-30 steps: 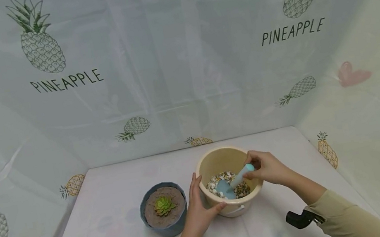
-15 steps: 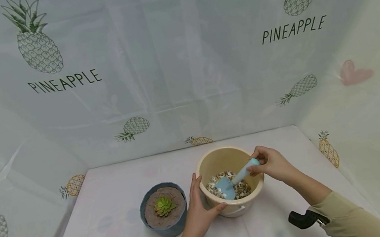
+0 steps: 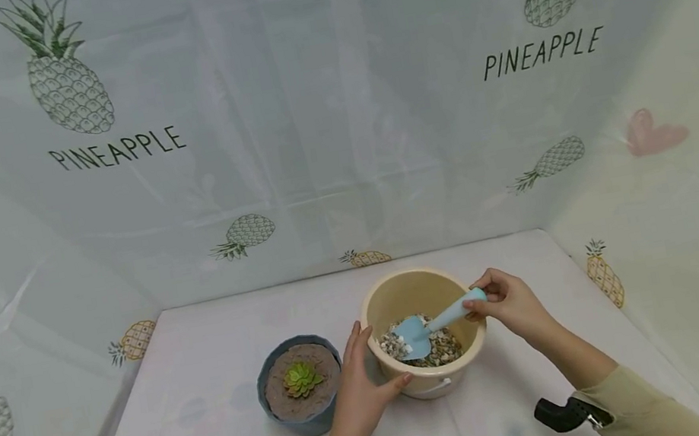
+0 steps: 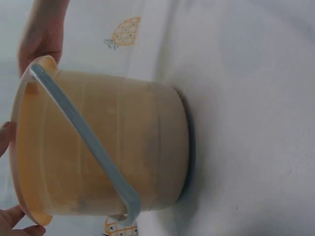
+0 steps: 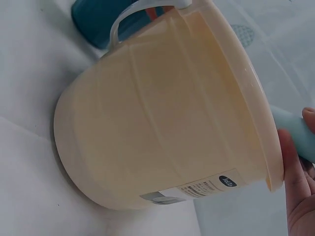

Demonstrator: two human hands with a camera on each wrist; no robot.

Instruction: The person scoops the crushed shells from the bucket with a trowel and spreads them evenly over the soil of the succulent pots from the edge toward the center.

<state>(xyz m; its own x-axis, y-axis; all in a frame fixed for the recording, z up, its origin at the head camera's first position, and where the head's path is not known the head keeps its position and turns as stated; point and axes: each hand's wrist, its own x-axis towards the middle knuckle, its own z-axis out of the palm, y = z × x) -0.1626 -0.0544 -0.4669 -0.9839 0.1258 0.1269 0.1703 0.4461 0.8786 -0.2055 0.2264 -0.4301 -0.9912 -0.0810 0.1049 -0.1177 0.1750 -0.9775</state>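
A cream bucket [image 3: 377, 298] stands upright in the head view, with pebbles [image 3: 442, 347] inside. My left hand [image 3: 361, 393] grips its near-left rim, thumb spread toward the front and fingers along the side. My right hand [image 3: 509, 303] pinches the handle end of a light blue toy shovel [image 3: 455, 310] at the bucket's right rim. The shovel slants down to the left, its blade on or just above the pebbles, with some white stones at its edge. In the right wrist view, fingers [image 5: 294, 172] hold the shovel handle [image 5: 293, 129] just past the rim.
To the left of the bucket stands a blue pot [image 3: 311, 425] of brown soil with a green succulent [image 3: 302, 378]. The bucket's handle [image 4: 88, 137] hangs down its side. Pineapple-print sheeting [image 3: 336, 135] walls the table [image 3: 207, 365] behind and at both sides.
My right hand has shifted right, drawing the shovel handle outward and lower. The blade has come up out of the pebbles and shows more fully. My left hand has stayed nearly in place.
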